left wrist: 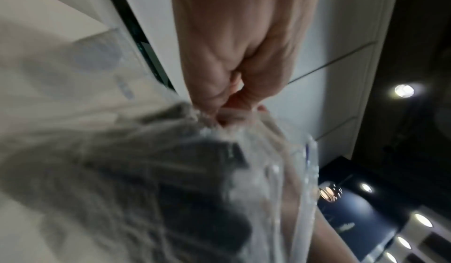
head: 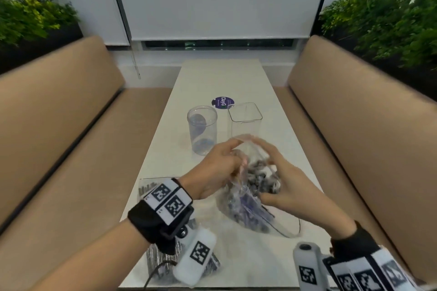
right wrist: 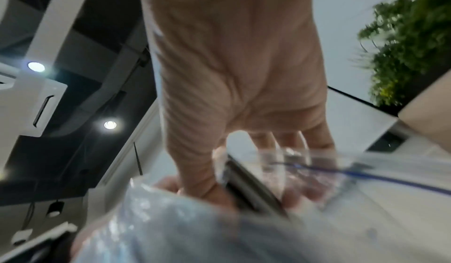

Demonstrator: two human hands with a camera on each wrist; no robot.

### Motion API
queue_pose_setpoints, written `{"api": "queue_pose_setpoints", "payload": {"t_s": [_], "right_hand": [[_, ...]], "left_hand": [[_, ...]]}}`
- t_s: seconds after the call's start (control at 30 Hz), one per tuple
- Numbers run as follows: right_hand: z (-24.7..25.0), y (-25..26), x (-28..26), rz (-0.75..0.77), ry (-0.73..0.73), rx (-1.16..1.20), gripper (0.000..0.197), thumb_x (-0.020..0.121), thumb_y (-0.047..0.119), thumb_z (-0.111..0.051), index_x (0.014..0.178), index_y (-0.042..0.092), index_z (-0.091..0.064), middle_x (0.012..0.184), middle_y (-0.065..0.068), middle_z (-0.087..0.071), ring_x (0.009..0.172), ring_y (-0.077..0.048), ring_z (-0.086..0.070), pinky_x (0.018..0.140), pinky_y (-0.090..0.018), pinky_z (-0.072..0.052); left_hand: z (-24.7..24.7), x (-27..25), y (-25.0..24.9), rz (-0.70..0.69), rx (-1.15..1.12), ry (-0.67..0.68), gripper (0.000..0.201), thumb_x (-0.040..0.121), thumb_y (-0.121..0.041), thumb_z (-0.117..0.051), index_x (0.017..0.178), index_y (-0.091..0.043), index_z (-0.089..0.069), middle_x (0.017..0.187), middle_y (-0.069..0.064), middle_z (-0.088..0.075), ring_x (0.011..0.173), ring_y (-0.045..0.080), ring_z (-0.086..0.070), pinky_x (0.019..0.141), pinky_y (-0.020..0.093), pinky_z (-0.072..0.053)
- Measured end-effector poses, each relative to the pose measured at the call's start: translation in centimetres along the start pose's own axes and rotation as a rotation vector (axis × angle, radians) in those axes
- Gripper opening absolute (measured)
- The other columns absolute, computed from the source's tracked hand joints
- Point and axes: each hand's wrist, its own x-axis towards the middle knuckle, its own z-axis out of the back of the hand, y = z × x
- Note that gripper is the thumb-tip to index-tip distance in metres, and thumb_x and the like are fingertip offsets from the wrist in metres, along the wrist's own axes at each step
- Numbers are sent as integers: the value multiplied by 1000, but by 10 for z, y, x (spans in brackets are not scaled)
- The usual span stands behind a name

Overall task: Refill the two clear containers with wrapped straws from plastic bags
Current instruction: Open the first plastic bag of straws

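A clear plastic bag [head: 248, 198] full of dark wrapped straws is held between both hands above the near middle of the white table [head: 220, 78]. My left hand [head: 233, 156] pinches the left rim of the bag's mouth, and the left wrist view shows the pinch [left wrist: 227, 111] on crumpled plastic [left wrist: 195, 180]. My right hand [head: 269, 160] grips the right rim; its fingers [right wrist: 305, 186] show through the bag [right wrist: 195, 228]. Just beyond the hands stand a round clear container [head: 202, 130] and a square clear container [head: 244, 120], both without straws.
A second bag of straws [head: 156, 260] lies on the table's near left, partly under my left wrist. A round purple sticker [head: 222, 102] sits behind the containers. Tan benches [head: 71, 125] flank the table, with plants [head: 390, 19] behind them.
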Motion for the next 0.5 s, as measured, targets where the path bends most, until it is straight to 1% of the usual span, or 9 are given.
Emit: {"api": "queue_pose_setpoints", "payload": {"t_s": [0.03, 0.1, 0.13, 0.2, 0.23, 0.3, 0.4, 0.47, 0.5], "right_hand": [[-4, -6, 3, 3, -63, -63, 87, 71, 9, -63, 134, 60, -29, 107, 9, -60, 79, -6, -59, 76, -31, -52], [-4, -24, 5, -76, -233, -118, 61, 71, 7, -58, 116, 48, -51, 86, -1, -65, 68, -8, -57, 69, -27, -47], [-1, -32, 4, -128, -294, -117, 47, 71, 7, -57, 103, 42, -58, 83, -3, -67, 69, -9, -57, 66, -22, -43], [8, -39, 0, -243, -319, -120, 28, 71, 13, -55, 84, 36, -63, 77, 0, -68, 71, -15, -58, 60, -16, -36], [11, -40, -2, -295, -295, -95, 24, 73, 13, -55, 81, 33, -66, 71, 5, -68, 68, -14, -57, 55, -13, -33], [14, -38, -4, -346, -243, -12, 26, 76, 4, -59, 82, 26, -73, 58, 16, -64, 56, -1, -55, 48, -12, -35], [12, -31, -3, -358, -226, 20, 29, 75, 0, -61, 84, 24, -75, 55, 17, -62, 52, 3, -54, 47, -12, -38], [13, -27, -3, -361, -234, 50, 28, 74, 4, -65, 86, 28, -74, 67, 12, -67, 53, -6, -53, 46, -13, -36], [14, -25, -3, -362, -211, 85, 30, 73, 8, -69, 91, 32, -73, 78, 9, -68, 57, -10, -54, 49, -17, -38]], "left_hand": [[-3, 0, -3, 4, 52, 10, 66, 81, 8, -45, 140, -22, -48, 86, -4, -68, 58, 12, -56, 54, 26, -46], [3, -4, -5, -54, 433, -6, 64, 83, -3, -51, 143, -26, -44, 129, -7, -57, 83, 8, -58, 63, 21, -41], [10, -7, -3, -109, 758, -28, 68, 84, -6, -52, 146, -29, -38, 132, -7, -49, 94, 10, -56, 64, 21, -40], [28, -12, 11, -209, 1404, -150, 87, 82, -4, -50, 149, -47, -16, 123, -1, -42, 93, 16, -48, 63, 27, -42], [33, -17, 17, -237, 1528, -235, 93, 83, -3, -48, 147, -55, -5, 121, 2, -40, 90, 20, -48, 60, 30, -45], [41, -22, 21, -171, 1454, -249, 91, 91, -9, -42, 140, -66, 8, 114, 7, -47, 83, 28, -56, 62, 33, -48], [47, -23, 20, -16, 992, -43, 84, 97, -12, -41, 132, -73, 3, 81, 9, -62, 73, 34, -66, 57, 25, -52], [44, -23, 19, -22, 740, -2, 90, 93, -9, -50, 127, -78, -3, 101, 19, -70, 86, 38, -70, 70, 31, -60], [42, -23, 19, -30, 563, 14, 94, 90, -3, -53, 132, -74, -7, 109, 19, -71, 88, 36, -72, 74, 34, -61]]}}
